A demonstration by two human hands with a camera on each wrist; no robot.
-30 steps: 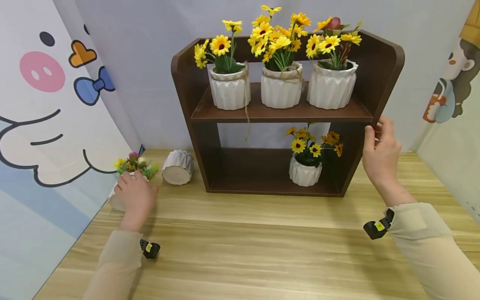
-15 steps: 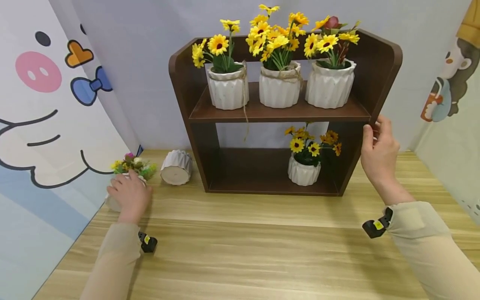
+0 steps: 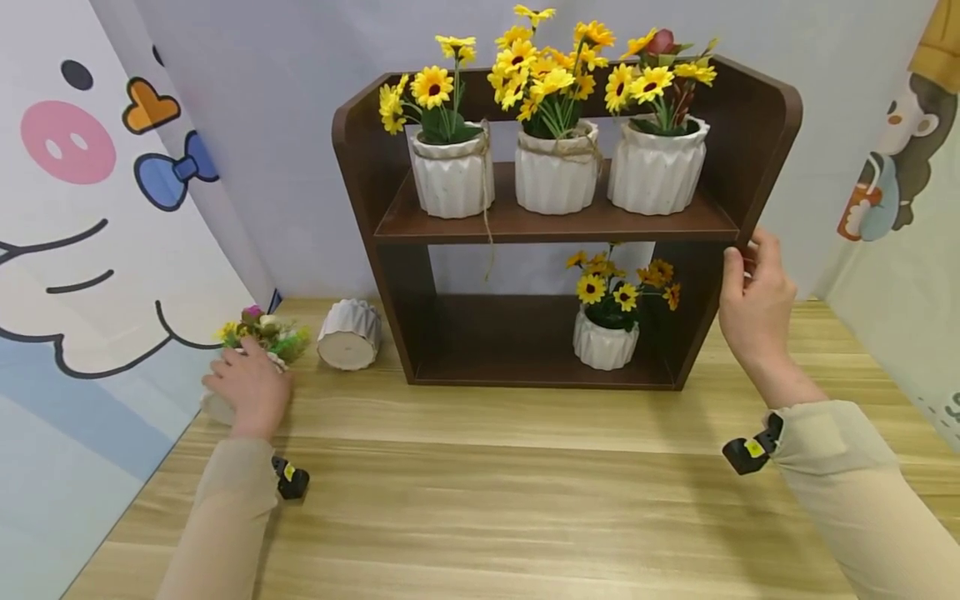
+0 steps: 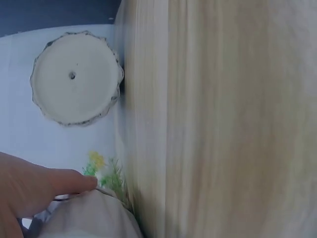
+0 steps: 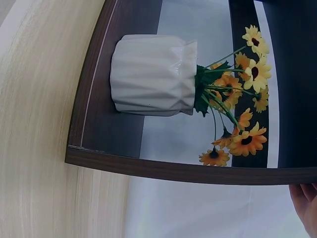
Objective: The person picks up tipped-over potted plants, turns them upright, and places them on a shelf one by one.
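At the far left of the head view, my left hand (image 3: 251,387) grips a white flowerpot (image 3: 216,408) of mixed flowers (image 3: 281,340) and greenery, covering most of its front. The left wrist view shows that thumb (image 4: 74,181) hooked over the pot's rim. My right hand (image 3: 759,304) holds the right side of a dark brown two-tier shelf (image 3: 480,333), thumb in front and the other fingers partly hidden behind the panel. Inside the lower tier, near that side, stands a white pot (image 5: 151,74) of yellow and orange sunflowers.
Three white pots of yellow flowers, one of them a middle pot (image 3: 557,179), line the upper tier. An empty-looking white pot (image 3: 349,335) lies on its side left of the shelf, base forward. A printed panel (image 3: 135,283) borders the wooden table (image 3: 480,492) on the left.
My left hand has moved slightly left and settled against the flowerpot. My right hand keeps its hold on the shelf. The whole head view has shifted a little.
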